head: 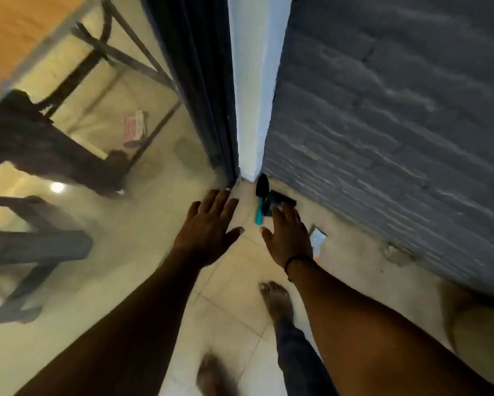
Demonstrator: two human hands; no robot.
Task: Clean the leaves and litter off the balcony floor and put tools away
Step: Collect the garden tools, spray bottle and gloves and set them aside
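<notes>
Tiled balcony floor [228, 284], teal-handled trowel [260, 200], litter scrap [317, 240]

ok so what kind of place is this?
Most likely a home balcony at a glass door. A dark brick-textured wall meets a tiled floor in the corner, where a teal-handled trowel lies. Through the glass door, table and chair legs stand indoors.

- The right hand [288, 238] hides the near end of a dark flat tool [281, 200] at frame centre.
- Blurred table [26, 24] and chairs [31, 247] are cut off at the left edge.
</notes>
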